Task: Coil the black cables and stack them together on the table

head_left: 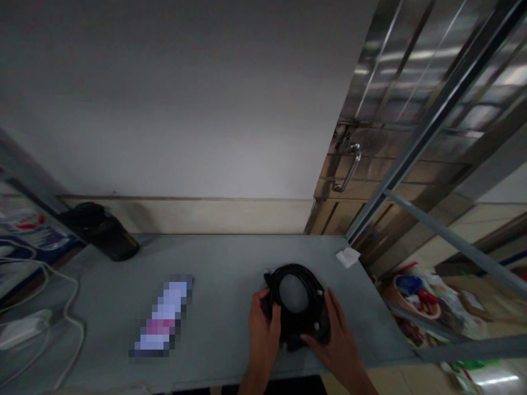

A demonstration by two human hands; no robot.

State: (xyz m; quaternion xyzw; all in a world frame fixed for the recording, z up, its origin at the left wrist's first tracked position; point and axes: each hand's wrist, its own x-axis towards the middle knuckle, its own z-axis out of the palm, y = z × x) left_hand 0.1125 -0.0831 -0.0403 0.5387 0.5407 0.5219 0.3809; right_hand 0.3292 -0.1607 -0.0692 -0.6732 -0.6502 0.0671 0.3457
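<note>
A coil of black cable (315, 299) is at the right part of the grey tabletop, wound into a ring with dark plug ends at its edges. My left hand (265, 326) grips the ring's left side, its thumb along the inner edge and fingers curled round the outside. On the opposite side my right hand (340, 343) is wrapped round the coil, with the thumb at its near edge. Parts of the cable are hidden behind my fingers. Whether the coil rests on the table or is slightly raised, I cannot tell.
A phone with a blurred screen (162, 318) lies left of the coil. Farther left are a black container (109, 233), a white power strip or adapter (24, 329) and white cords (74, 307). A crumpled white paper (348, 257) and a metal frame post (411, 159) stand right.
</note>
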